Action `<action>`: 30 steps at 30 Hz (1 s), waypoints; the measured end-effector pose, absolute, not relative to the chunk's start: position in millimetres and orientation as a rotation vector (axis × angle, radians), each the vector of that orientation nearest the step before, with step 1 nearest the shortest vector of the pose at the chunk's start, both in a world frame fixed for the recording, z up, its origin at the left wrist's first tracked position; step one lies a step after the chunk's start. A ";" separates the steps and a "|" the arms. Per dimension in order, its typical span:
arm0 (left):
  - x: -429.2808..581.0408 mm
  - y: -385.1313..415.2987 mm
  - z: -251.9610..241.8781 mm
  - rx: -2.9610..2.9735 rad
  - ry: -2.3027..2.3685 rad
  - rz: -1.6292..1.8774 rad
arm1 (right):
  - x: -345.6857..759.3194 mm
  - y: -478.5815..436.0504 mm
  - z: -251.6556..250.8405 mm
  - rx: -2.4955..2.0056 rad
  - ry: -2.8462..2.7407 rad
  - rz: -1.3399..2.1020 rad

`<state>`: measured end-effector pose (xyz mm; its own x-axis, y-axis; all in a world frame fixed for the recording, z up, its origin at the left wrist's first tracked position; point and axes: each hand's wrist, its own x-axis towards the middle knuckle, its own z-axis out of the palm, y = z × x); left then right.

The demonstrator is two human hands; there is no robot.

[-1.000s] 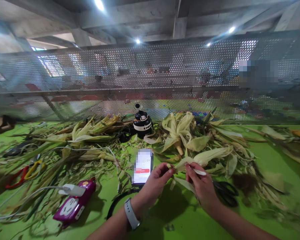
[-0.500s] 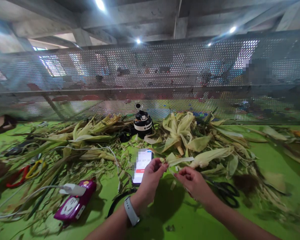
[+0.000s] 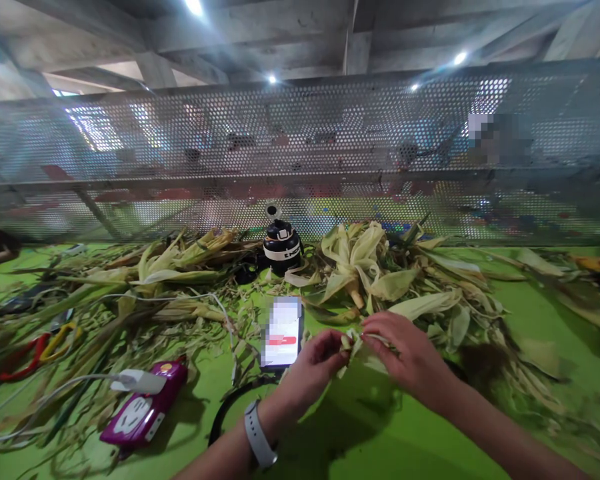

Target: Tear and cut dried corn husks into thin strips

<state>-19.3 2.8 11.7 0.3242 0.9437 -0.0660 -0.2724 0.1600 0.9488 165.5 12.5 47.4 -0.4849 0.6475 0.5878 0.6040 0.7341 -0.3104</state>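
Both grips, left hand [image 3: 314, 368] and right hand [image 3: 405, 353], pinch corn husk strip [image 3: 356, 344] between them.

Phone [image 3: 281, 332] screen blurred; scissors hidden under right hand [image 3: 405, 353]; husk strip [image 3: 356, 342] mostly covered.

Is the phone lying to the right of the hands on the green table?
No, the phone lies just left of the left hand, which pinches a corn husk piece together with the right hand.
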 end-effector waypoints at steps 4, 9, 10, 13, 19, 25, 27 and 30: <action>-19.2 -3.4 16.3 1.055 0.788 1.005 | 164.6 11.0 47.7 -1.153 -2.154 0.361; -16.0 -2.2 15.4 1.013 0.795 1.005 | 160.6 9.8 41.3 -1.260 -1.978 0.606; -15.5 -0.7 13.8 0.995 0.809 1.007 | 160.9 11.1 39.6 -1.293 -1.924 0.664; -16.8 4.9 8.7 0.914 0.845 1.037 | 163.6 17.4 35.3 -1.359 -1.795 0.856; -24.0 12.6 6.9 0.758 0.912 1.105 | 171.0 26.5 34.8 -1.416 -1.759 1.159; -22.4 13.4 9.6 0.794 0.900 1.211 | 172.3 27.9 35.3 -1.293 -1.740 1.178; -21.6 13.2 11.1 0.822 0.885 1.228 | 171.6 28.0 32.9 -1.249 -1.728 1.287; -21.8 13.2 13.1 0.843 0.875 1.209 | 171.5 27.6 32.3 -1.203 -1.726 1.460</action>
<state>-21.8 13.2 13.1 0.1339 0.9850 -0.1088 -0.4117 0.1551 0.8980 171.5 27.6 32.3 -0.4310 0.8941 -0.1217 0.2682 -0.0019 -0.9634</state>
